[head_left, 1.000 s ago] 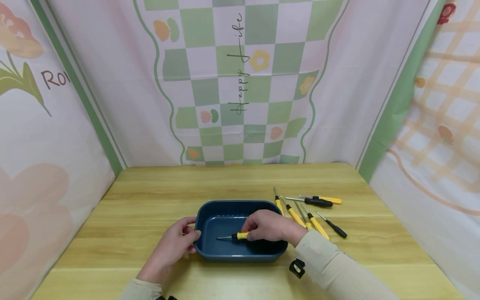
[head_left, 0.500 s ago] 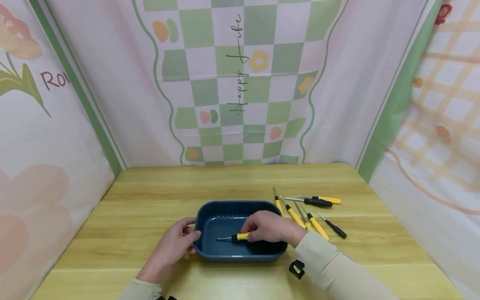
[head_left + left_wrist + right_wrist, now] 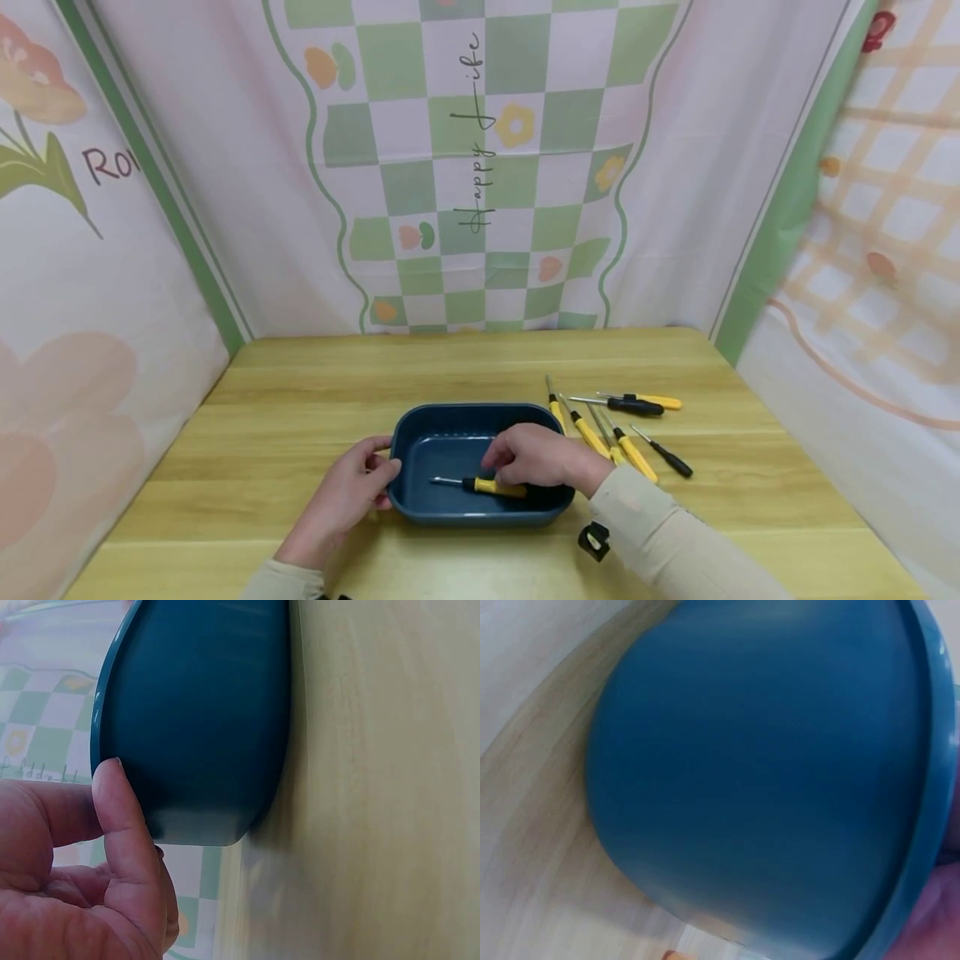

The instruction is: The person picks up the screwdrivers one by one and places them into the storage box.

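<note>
A dark blue rectangular tub [image 3: 480,517] stands on the wooden table. At its left end my left hand [image 3: 352,483] grips the rim; in the left wrist view the thumb [image 3: 124,817] lies against the outer wall. Inside the tub lies a yellow-and-black screwdriver [image 3: 498,487], its metal tip pointing left. Just over the handle is my right hand [image 3: 536,454], reaching in across the right end, fingers loosely bent and no longer around it. The tub's outer wall [image 3: 757,765] fills most of the right wrist view and hides most of that hand.
To the right of the tub, several yellow-handled screwdrivers [image 3: 636,456] lie loose on the table [image 3: 322,375]. Among them are a larger black-handled screwdriver [image 3: 633,407] and a small black one [image 3: 671,458]. A printed cloth [image 3: 517,208] hangs behind the table.
The right fingers have loosened from the screwdriver, and its whole yellow handle now shows, slightly lower in the tub. The left hand keeps its grip on the rim.
</note>
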`<act>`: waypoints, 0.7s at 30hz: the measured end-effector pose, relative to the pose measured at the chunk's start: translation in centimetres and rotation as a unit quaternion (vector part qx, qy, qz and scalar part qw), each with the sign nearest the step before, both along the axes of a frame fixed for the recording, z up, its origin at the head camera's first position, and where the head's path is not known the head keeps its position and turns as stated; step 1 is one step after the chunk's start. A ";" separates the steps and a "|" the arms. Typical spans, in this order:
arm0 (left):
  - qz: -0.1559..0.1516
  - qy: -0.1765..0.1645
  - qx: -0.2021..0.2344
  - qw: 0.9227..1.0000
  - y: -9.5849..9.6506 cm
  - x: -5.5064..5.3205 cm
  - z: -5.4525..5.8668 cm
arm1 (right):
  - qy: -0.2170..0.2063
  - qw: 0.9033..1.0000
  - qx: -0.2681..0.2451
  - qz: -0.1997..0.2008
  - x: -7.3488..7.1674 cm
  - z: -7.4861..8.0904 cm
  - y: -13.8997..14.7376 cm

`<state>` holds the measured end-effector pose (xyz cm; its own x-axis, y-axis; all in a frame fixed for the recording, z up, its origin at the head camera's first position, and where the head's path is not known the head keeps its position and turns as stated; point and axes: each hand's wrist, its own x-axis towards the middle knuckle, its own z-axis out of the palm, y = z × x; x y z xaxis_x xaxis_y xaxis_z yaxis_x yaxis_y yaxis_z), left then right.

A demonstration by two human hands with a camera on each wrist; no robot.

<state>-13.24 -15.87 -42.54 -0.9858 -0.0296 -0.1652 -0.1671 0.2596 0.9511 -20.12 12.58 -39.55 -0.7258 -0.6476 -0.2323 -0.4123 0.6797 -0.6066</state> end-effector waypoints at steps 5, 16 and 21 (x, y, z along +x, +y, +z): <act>0.000 0.001 0.003 1.000 0.0 0.0 -0.1 | 0.003 1.000 -0.005 0.006 0.0 0.1 0.0; 0.004 -0.001 0.003 1.000 0.1 -0.1 -0.1 | 0.000 1.000 -0.009 0.006 0.1 0.2 0.1; 0.003 -0.004 0.000 1.000 0.0 -0.1 -0.2 | 0.000 1.000 -0.011 0.008 0.1 0.2 0.1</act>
<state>-13.29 -15.88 -42.72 -0.9844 -0.0360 -0.1724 -0.1758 0.2576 0.9501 -20.00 12.68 -39.32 -0.7154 -0.6636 -0.2188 -0.4222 0.6600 -0.6214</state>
